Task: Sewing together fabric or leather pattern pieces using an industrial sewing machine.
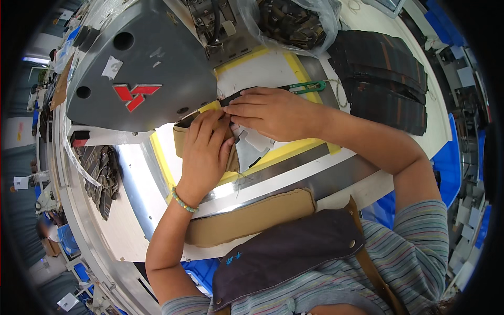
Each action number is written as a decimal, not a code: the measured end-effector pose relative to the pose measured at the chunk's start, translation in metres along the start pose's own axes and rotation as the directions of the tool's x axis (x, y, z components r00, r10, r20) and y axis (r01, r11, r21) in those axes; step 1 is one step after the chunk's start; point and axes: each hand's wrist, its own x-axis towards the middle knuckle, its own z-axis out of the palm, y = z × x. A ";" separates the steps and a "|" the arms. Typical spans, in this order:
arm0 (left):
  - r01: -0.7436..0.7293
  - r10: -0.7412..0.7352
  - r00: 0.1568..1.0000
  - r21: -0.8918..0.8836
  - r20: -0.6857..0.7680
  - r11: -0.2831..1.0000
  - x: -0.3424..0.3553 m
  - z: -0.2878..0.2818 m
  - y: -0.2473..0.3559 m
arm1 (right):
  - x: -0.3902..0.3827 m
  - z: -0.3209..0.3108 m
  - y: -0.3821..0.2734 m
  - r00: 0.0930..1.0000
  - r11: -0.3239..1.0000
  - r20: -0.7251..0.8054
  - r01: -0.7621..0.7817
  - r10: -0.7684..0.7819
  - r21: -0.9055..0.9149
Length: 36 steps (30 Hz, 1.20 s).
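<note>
At the middle of the machine bed, my left hand (206,149) is closed over a small brown and dark fabric piece (180,137), its thumb bent beside the fingers. My right hand (275,113) reaches in from the right, its fingertips meeting those of the left on the dark edge of the piece. What lies under the fingertips is mostly hidden. White and grey scraps (253,146) show below my right palm, with loose threads around them. Just beyond that hand lies a green-handled tool (307,87), with a cord near its end.
A large grey machine head (142,63) stands at the left, close to my left hand. Dark striped fabric pieces (386,79) are stacked at the right. A clear plastic bag (320,26) of dark pieces sits behind. Brown padded panel (252,218) lies along the near edge; striped strips (100,173) lie left.
</note>
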 end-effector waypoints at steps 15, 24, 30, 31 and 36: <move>0.105 -0.105 0.994 0.043 -0.011 0.993 0.013 -0.004 -0.011 | -0.002 0.003 -0.002 0.999 0.998 0.010 -0.052 0.052 0.023; 0.037 -0.021 0.992 0.125 -0.125 0.991 -0.017 -0.004 -0.029 | 0.002 -0.002 -0.002 0.997 0.998 0.056 -0.054 0.055 -0.016; -0.007 0.006 1.000 0.087 0.010 0.996 -0.012 -0.010 -0.030 | 0.003 0.000 -0.001 1.000 1.000 0.007 -0.014 0.014 -0.008; -0.024 0.021 0.999 0.103 0.024 0.994 -0.012 -0.010 -0.031 | 0.003 0.000 0.000 1.000 1.000 0.007 -0.019 0.019 -0.001; -0.078 0.064 0.995 0.182 0.081 0.980 -0.010 -0.012 -0.029 | 0.001 -0.001 0.001 0.999 0.999 -0.008 -0.041 0.041 0.026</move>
